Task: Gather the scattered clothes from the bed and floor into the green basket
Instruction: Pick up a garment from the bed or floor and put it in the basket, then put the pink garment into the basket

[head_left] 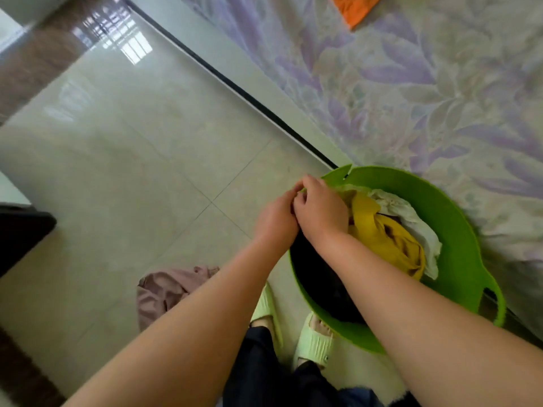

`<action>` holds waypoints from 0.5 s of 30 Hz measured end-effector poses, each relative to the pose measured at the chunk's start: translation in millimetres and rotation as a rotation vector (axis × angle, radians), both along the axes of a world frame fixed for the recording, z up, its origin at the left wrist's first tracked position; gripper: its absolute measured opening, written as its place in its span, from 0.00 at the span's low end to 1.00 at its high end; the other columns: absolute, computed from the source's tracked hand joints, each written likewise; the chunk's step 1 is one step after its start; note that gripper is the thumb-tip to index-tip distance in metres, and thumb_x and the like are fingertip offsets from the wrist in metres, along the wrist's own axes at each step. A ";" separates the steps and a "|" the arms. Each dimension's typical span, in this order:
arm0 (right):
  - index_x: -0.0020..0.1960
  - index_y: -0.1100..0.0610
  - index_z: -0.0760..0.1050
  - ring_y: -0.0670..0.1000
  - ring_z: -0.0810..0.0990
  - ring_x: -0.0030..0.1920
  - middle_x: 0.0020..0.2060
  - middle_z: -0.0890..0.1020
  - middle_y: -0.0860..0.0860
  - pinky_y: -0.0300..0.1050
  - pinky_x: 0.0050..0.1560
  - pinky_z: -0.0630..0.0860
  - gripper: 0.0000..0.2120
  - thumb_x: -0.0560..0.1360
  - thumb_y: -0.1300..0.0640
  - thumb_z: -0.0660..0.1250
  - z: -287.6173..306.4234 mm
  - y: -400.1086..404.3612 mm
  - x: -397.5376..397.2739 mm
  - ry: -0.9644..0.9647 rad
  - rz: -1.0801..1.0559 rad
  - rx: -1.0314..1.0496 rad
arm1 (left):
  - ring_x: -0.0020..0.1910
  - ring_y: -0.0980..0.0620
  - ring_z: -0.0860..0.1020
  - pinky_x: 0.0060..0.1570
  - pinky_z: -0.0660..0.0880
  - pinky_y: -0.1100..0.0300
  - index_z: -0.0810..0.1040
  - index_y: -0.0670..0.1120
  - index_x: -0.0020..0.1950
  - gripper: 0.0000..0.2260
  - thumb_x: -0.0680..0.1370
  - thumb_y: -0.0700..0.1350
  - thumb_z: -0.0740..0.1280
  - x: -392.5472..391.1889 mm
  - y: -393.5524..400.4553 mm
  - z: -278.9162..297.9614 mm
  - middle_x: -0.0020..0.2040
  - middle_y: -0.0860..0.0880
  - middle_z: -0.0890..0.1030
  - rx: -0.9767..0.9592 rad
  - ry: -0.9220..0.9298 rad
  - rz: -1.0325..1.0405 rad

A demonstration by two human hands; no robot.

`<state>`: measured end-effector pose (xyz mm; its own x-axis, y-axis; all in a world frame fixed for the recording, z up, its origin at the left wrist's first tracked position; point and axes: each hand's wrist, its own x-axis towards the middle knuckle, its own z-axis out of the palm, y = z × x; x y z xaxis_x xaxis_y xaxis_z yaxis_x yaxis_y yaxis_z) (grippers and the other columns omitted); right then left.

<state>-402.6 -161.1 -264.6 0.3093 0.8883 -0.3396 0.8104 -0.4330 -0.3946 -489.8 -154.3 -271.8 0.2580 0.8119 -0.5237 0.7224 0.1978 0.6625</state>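
The green basket (458, 230) stands on the floor against the bed. Inside it lie a yellow garment (382, 233), a white garment (411, 218) and a black garment (320, 277). My left hand (276, 218) and my right hand (320, 210) meet at the basket's left rim, fingers curled, and a sliver of green rim shows between them. A pink garment (164, 292) lies crumpled on the tiled floor to the left of my feet. An orange garment (352, 7) rests on the bed at the top edge of the view.
The bed (426, 92), with its purple floral sheet, fills the right side. My feet in pale green slippers (311, 339) stand beside the basket. Dark furniture (20, 233) juts in at the left edge. Glossy floor tiles (132, 148) stretch out to the left.
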 end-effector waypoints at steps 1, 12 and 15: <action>0.52 0.53 0.74 0.56 0.76 0.53 0.52 0.78 0.52 0.44 0.40 0.64 0.08 0.76 0.58 0.58 3.1 -2.8 -10.7 0.043 0.064 0.048 | 0.51 0.45 0.80 0.42 0.70 0.58 0.77 0.51 0.63 0.16 0.78 0.41 0.59 -15.3 -5.2 -1.9 0.50 0.46 0.83 -0.007 -0.003 0.073; 0.57 0.48 0.78 0.56 0.78 0.58 0.57 0.80 0.52 0.47 0.54 0.75 0.16 0.75 0.61 0.58 -90.8 -90.5 -148.8 0.181 0.605 -0.480 | 0.50 0.47 0.80 0.53 0.77 0.57 0.79 0.53 0.41 0.12 0.76 0.39 0.60 -222.3 -153.0 -87.5 0.51 0.48 0.83 -0.396 0.241 0.582; 0.59 0.50 0.77 0.57 0.78 0.58 0.58 0.80 0.54 0.47 0.55 0.76 0.16 0.75 0.61 0.60 -134.9 -120.7 -174.0 0.116 0.707 -0.670 | 0.53 0.40 0.81 0.57 0.78 0.48 0.81 0.50 0.44 0.10 0.75 0.40 0.61 -259.6 -206.6 -132.6 0.51 0.43 0.83 -0.564 0.169 0.759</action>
<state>-576.6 -281.8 -399.4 -0.2872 0.4677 -0.8359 0.9409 -0.0260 -0.3378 -749.4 -360.8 -404.3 -0.3475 0.3483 -0.8706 0.3478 0.9101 0.2254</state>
